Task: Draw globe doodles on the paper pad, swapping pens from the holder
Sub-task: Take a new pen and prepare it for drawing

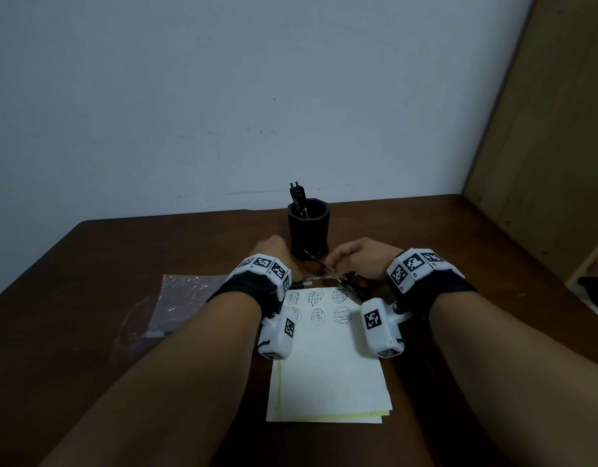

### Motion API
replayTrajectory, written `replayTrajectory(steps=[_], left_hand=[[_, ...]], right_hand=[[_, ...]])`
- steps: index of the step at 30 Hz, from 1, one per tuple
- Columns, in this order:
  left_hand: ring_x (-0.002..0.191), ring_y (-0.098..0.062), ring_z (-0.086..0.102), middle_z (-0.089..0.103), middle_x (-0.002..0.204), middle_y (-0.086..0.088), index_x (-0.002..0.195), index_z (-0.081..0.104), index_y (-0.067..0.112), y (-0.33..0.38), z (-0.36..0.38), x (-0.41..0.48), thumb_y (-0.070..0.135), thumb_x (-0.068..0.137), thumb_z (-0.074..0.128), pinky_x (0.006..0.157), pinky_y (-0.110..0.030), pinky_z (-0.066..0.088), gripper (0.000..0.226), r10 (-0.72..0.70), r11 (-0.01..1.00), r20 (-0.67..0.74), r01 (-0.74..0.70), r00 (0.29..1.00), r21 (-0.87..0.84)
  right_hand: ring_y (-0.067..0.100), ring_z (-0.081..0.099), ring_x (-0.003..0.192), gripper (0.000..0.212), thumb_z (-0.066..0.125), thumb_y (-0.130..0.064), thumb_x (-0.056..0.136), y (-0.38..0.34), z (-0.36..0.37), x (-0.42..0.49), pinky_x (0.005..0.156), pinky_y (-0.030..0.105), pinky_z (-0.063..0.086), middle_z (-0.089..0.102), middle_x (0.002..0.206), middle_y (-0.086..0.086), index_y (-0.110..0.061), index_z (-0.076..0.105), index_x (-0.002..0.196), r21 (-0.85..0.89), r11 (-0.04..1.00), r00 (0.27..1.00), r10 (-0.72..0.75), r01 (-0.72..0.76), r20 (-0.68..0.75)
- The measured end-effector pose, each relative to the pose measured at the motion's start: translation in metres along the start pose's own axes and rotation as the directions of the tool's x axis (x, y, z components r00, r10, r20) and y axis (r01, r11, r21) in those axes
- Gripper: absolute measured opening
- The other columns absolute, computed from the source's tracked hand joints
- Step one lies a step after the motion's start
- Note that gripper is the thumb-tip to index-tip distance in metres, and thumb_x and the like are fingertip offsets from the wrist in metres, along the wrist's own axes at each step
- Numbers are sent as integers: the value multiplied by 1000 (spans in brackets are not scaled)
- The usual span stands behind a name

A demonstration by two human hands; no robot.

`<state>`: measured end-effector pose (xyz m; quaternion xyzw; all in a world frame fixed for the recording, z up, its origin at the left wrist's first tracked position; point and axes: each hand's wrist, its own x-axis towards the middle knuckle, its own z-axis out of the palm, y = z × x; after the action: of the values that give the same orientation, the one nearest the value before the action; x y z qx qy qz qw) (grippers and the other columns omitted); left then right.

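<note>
Dark wooden counter (122,264) against pale wall (190,96), bearing paper pad (328,365) and holder (309,230); right grip (358,256) pinches a pen (316,261); left grip (272,247) indiscernible.

Left hand (272,248) near right hand (358,257)

Plain study corner of a home or office, dark wooden desk (122,264) against a bare pale wall (223,96), wood panel (543,129) along its right edge, pen holder (309,230) near the far edge, paper pad (328,372) at the near edge, plastic bag (179,298) leftward.
</note>
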<state>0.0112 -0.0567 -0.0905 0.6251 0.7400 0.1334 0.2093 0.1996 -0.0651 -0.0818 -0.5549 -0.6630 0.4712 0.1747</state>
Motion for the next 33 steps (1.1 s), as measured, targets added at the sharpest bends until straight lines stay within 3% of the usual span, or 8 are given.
replayTrajectory(steps=[3, 6, 9, 11, 13, 15, 21, 33], left_hand=[[53, -14, 56, 62, 63, 0, 68, 61, 14, -4, -3, 2, 27, 62, 79, 43, -16, 37, 24, -19, 997, -29, 17, 999, -69], [47, -18, 48, 53, 51, -3, 48, 46, 11, -10, -7, 7, 13, 64, 79, 46, -19, 38, 36, -96, 926, -89, 56, 991, -374], [39, -19, 45, 54, 44, -8, 53, 57, 5, -13, -13, 3, 11, 68, 75, 46, -24, 40, 24, -183, 699, -64, 84, 981, -711], [35, -16, 41, 53, 44, -7, 57, 61, 5, -13, -13, -3, 7, 68, 71, 43, -20, 36, 15, -198, 474, 49, 139, 979, -869], [37, -13, 43, 56, 52, -8, 64, 63, 4, -13, -11, -8, 1, 71, 66, 42, -19, 36, 8, -145, 285, 156, 192, 977, -939], [38, -12, 46, 56, 59, -8, 71, 61, 4, -14, -10, -12, 0, 77, 62, 40, -19, 37, 8, -92, 181, 232, 245, 968, -952], [42, -12, 46, 53, 64, -8, 75, 59, 3, -13, -11, -17, -1, 82, 57, 42, -19, 37, 9, -61, 119, 282, 287, 957, -950], [36, -10, 46, 55, 59, -8, 71, 60, 3, -14, -13, -17, -2, 79, 58, 40, -18, 38, 10, -88, 124, 254, 263, 963, -957]], right_hand=[[17, 44, 51, 13, 68, -6, 81, 1, -1, 0, 49, 24, 36, 61, 79, 8, -18, 71, 82, 1, 1000, 1000, -6, 6, -1], [15, 43, 49, 11, 69, -6, 81, 0, -3, -1, 46, 23, 35, 60, 73, 5, -14, 73, 86, 23, 1000, 1000, -16, 16, 15], [10, 45, 43, 13, 71, -9, 79, -3, -4, -3, 43, 20, 37, 63, 70, 0, -11, 74, 92, 27, 999, 999, -31, 30, 23], [11, 44, 44, 13, 71, -10, 80, -4, -4, -5, 42, 19, 36, 64, 69, -3, -15, 75, 92, 28, 998, 999, -48, 47, 23], [10, 44, 44, 14, 71, -9, 80, -5, -2, -7, 41, 19, 36, 65, 66, -4, -18, 76, 90, 46, 997, 998, -62, 60, 33], [10, 43, 43, 14, 71, -9, 80, -6, -1, -8, 40, 18, 36, 64, 65, -5, -19, 76, 89, 56, 996, 997, -66, 63, 42], [13, 41, 45, 16, 70, -7, 80, -11, -1, -11, 41, 20, 35, 61, 69, 3, -17, 76, 91, 54, 997, 997, -65, 63, 50], [4, 41, 35, 17, 65, -3, 84, -20, -1, -19, 36, 15, 33, 58, 47, -11, -13, 72, 96, 64, 995, 996, -78, 74, 49]])
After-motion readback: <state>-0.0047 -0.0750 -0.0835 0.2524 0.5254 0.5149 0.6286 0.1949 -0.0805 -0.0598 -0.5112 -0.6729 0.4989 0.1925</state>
